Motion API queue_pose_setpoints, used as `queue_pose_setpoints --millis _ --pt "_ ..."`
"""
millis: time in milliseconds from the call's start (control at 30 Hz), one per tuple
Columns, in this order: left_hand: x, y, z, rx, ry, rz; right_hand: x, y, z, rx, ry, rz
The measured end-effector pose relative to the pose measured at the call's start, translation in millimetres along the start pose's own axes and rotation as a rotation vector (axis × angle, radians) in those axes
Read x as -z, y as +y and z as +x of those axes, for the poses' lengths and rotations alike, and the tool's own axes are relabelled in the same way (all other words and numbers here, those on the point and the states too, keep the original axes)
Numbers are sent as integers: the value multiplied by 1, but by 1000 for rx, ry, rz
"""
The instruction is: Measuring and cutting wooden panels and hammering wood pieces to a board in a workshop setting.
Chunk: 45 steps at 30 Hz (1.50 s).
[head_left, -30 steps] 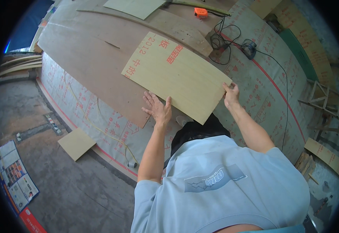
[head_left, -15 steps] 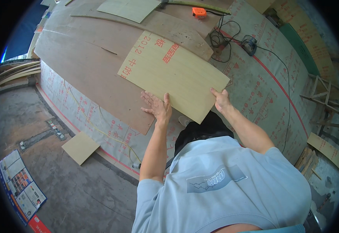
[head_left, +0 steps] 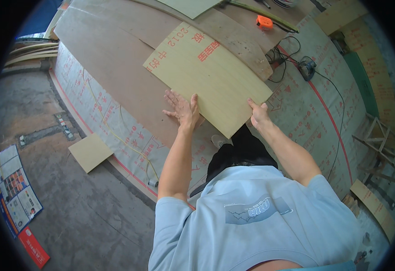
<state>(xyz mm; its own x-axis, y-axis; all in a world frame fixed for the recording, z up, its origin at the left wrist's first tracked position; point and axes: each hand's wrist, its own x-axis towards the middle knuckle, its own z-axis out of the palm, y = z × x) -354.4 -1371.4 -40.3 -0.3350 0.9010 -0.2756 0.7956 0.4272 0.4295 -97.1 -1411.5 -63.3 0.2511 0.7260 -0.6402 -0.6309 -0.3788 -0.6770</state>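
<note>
1. The left hand (head_left: pixel 182 109) lies flat with fingers spread apart, palm down on the near left edge of a pale yellow board (head_left: pixel 208 77); the fingers rest on the board's face and grip nothing.
2. The right hand (head_left: pixel 257 114) sits at the board's right near edge, thumb on top; whether the fingers curl under the edge cannot be told.
3. The pale yellow board sits at about 12 o'clock from the person, tilted so its near corner points toward the body, with red markings on its far end.
4. It lies on a large brown plywood sheet (head_left: pixel 111 54), which reaches out toward 10 and 11 o'clock.
5. Beneath them is a printed protective floor covering (head_left: pixel 315 113), running toward 2 and 3 o'clock.
6. An orange tape measure (head_left: pixel 264 22) lies at 1 o'clock, and a power tool (head_left: pixel 307 68) with its black cord at 2 o'clock, well apart from the hands.
7. A small yellow offcut (head_left: pixel 90 152) lies at 9 o'clock on bare concrete floor (head_left: pixel 84 217), with leaflets (head_left: pixel 12 189) beyond at 8 o'clock.
8. The brown sheet lies bare to the left of the board.
</note>
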Motion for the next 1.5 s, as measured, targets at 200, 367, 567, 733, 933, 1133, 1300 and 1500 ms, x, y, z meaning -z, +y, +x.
queue_pose_setpoints --millis 200,367,567,733,933,1133,1300,1500 --pt "11 -7 33 8 1 16 -23 13 29 19 22 -77" --pt "15 -9 52 24 -21 5 -18 4 41 -17 -197 -230" --pt "13 -10 47 42 45 -19 -14 -85 -9 787 -311 -1615" --pt "12 -8 50 82 39 -7 -80 -119 25 1157 -1020 -2428" --pt "-1 -1 -45 -67 15 -22 -95 -119 37 1087 -1224 -2496" --pt "-2 -1 -111 -209 -145 118 -104 -125 37 1166 -1283 -2527" --pt "14 -2 -79 -311 -13 153 -129 -123 50 1258 -1315 -2548" --pt "37 -14 -26 -323 6 188 -183 -118 79 1363 -1310 -2585"
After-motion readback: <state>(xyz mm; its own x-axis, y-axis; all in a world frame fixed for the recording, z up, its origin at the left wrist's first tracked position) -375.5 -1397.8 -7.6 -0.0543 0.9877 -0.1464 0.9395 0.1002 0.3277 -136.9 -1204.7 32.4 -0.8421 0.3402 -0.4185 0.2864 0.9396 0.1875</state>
